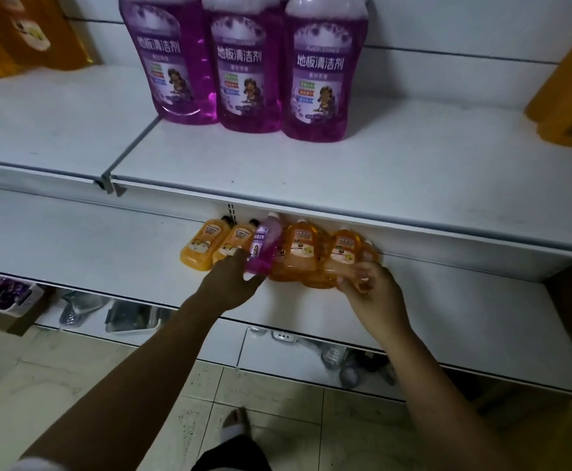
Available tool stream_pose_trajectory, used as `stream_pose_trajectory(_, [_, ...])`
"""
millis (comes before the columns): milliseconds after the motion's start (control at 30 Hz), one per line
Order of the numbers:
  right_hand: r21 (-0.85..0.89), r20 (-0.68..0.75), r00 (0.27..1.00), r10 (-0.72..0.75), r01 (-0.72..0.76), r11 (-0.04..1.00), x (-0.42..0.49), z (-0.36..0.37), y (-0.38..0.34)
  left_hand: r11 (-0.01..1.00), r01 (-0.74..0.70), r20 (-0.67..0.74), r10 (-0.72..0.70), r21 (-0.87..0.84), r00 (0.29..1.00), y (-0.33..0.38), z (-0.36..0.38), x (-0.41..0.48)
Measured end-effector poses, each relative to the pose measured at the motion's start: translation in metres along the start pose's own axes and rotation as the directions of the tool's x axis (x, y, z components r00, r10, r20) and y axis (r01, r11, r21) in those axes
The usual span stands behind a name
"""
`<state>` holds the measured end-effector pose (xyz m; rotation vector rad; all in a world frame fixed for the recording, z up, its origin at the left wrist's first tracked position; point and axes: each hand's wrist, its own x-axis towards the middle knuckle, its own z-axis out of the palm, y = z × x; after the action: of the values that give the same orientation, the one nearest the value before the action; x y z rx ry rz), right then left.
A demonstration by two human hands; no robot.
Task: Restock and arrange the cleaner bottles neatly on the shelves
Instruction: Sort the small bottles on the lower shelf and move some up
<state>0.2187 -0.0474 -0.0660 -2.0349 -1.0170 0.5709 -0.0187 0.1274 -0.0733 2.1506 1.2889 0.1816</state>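
On the lower shelf [73, 239], back near the wall, the left grip [230, 283] pinches the purple bottle [262, 246] at its base. The right grip [369, 287] curls round an orange bottle [344, 248]. Bare shelf lies open on both sides and toward the front edge.

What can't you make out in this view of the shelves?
1. Large purple bottles: caps cut off by the top edge, head view.
2. Left hand: its back hides whether fingers grip the small purple bottle.
3. Right hand: fingers cover the orange bottle base.
4. Lower-shelf labels: too small, blurred.
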Motion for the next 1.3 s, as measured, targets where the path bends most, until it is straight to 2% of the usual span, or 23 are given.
stream_pose_trajectory(67, [0.103,0.005,0.996,0.094,-0.094,0.99,0.026,0.017,0.018,1.0,0.02,0.056,-0.021,0.019,0.998,-0.006,0.01,0.036])
stream_pose_trajectory(167, [0.247,0.003,0.976,0.22,-0.214,0.945,0.053,0.039,0.037,0.998,0.061,0.057,-0.06,-0.009,0.997,-0.013,0.023,0.074])
stream_pose_trajectory(267, [0.381,0.108,0.908,0.405,-0.414,0.827,0.065,0.06,0.048,0.995,0.061,0.07,-0.056,-0.082,0.996,-0.021,0.041,0.098])
stream_pose_trajectory(400, [0.58,0.144,0.836,0.529,-0.505,0.639,0.077,0.072,0.054,0.968,0.17,-0.021,-0.177,-0.185,0.984,-0.029,0.058,0.116])
stream_pose_trajectory(600, [0.748,0.162,0.811,0.562,-0.473,0.467,0.079,0.073,0.049,0.915,0.256,-0.054,-0.287,-0.313,0.956,-0.023,0.068,0.112])
stream_pose_trajectory(767, [0.788,0.263,0.782,0.565,-0.512,0.342,0.069,0.055,0.034,0.938,0.26,-0.068,-0.282,-0.231,0.957,-0.022,0.068,0.107])
stream_pose_trajectory(867, [0.797,0.371,0.753,0.544,-0.559,0.229,0.06,0.045,0.028,0.919,0.255,-0.035,-0.278,-0.3,0.96,-0.01,0.064,0.105])
stream_pose_trajectory(933, [0.771,0.402,0.747,0.53,-0.588,0.244,0.051,0.042,0.026,0.885,0.265,0.002,-0.286,-0.384,0.958,-0.006,0.062,0.105])
stream_pose_trajectory(1033, [0.744,0.444,0.764,0.468,-0.605,0.282,0.035,0.039,0.022,0.744,0.308,0.071,-0.332,-0.593,0.941,-0.007,0.055,0.101])
stream_pose_trajectory(1100, [0.74,0.477,0.772,0.42,-0.61,0.283,0.023,0.035,0.018,0.553,0.355,0.182,-0.343,-0.754,0.922,-0.012,0.043,0.09])
stream_pose_trajectory(1200, [0.713,0.522,0.784,0.336,-0.617,0.333,0.002,0.025,0.009,0.318,0.364,0.288,-0.261,-0.876,0.921,-0.014,0.021,0.058])
stream_pose_trajectory(1300, [0.692,0.538,0.807,0.245,-0.589,0.418,-0.017,0.019,-0.015,0.041,0.364,0.358,-0.103,-0.931,0.928,-0.008,-0.002,0.015])
